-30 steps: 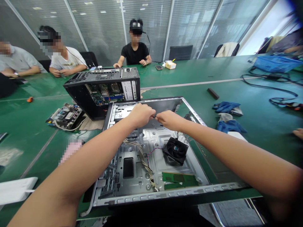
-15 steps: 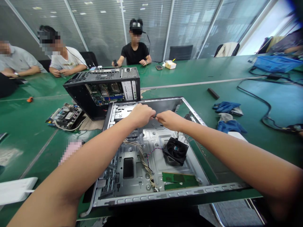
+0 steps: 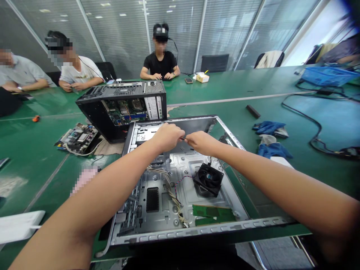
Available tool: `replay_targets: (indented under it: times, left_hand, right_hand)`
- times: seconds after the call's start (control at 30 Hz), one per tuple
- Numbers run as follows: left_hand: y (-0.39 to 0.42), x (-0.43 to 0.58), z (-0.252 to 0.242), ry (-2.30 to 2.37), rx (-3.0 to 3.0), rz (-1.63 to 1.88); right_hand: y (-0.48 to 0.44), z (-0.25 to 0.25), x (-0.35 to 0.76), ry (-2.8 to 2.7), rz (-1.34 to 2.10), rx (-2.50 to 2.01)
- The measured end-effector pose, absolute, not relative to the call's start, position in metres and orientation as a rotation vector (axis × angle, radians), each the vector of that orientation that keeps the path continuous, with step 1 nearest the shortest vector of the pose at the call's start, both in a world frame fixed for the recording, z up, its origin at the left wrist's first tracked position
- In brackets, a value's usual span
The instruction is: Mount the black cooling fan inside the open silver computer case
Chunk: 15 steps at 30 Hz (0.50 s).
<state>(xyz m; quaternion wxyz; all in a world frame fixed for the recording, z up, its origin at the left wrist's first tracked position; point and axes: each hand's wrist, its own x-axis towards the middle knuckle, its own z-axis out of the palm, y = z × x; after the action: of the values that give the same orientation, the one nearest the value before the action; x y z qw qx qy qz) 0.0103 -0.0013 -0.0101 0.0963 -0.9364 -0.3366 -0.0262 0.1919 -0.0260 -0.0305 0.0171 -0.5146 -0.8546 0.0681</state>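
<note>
Both hands meet over the far side of an open computer case (image 3: 197,231) lying flat. My left hand (image 3: 168,137) is closed, and my right hand (image 3: 201,143) pinches just beside it. A small dark thin piece (image 3: 183,139) shows between the fingertips; its kind is too small to make out. Below my right hand, inside the case, sits a black cooling fan (image 3: 208,179) with a thin purple wire. Green memory sticks (image 3: 213,213) lie near the front rim. A twisted beige cable bundle (image 3: 170,185) runs along the case floor.
A second computer tower (image 3: 120,108) stands behind the case, with a loose motherboard (image 3: 83,138) to its left. Blue gloves (image 3: 271,128), a dark bar (image 3: 253,111) and black cables (image 3: 317,129) lie right. Co-workers sit across the table (image 3: 242,84).
My hands have stayed in the same place on the small dark piece. Across the table, the person in black has lowered a hand and brought both hands together on the tabletop.
</note>
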Motion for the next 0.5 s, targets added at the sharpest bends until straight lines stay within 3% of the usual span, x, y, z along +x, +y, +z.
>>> replay_targets:
  times: [0.5]
  left_hand:
    - [0.0006, 0.0103, -0.0121, -0.990, -2.752, -0.138]
  right_hand:
    - [-0.0275, -0.0294, 0.1912, -2.638, 0.217, -1.596]
